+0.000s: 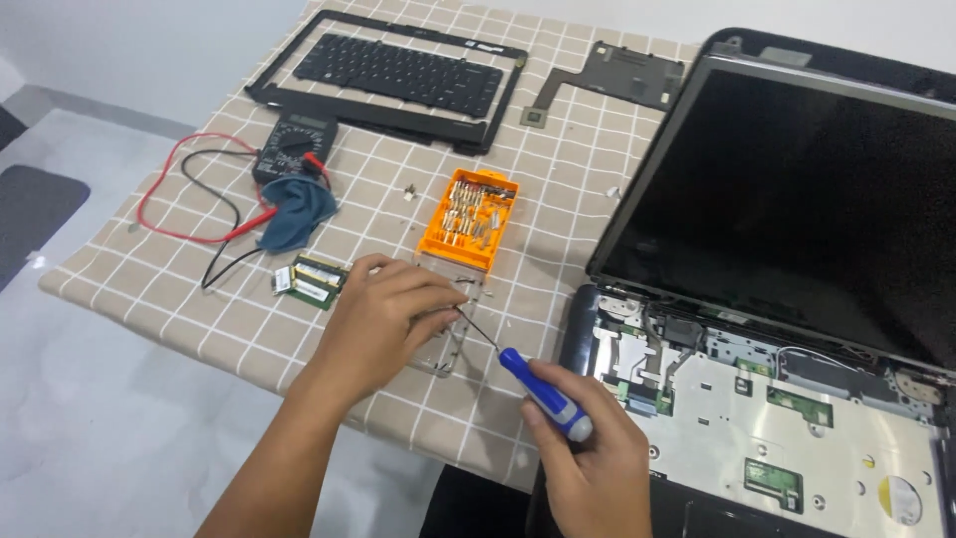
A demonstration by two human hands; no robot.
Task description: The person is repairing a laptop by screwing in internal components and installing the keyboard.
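Observation:
My right hand [590,463] grips a blue-and-white screwdriver [543,394] whose thin shaft points up-left. My left hand [383,319] pinches at the shaft's tip, over a clear plastic lid [450,349] lying on the checked cloth. Just beyond it sits an orange bit case [468,221] holding several metal bits. To the right lies an opened laptop [777,399] with its keyboard removed and its inner metal plate and green boards exposed, the dark screen [797,189] tilted up.
A detached black keyboard in its frame [398,75] lies at the back. A multimeter [291,149] with red and black leads, a blue cloth [297,214], two memory modules [311,279] and a dark panel with ribbon cable [622,75] rest on the beige checked cloth [159,269].

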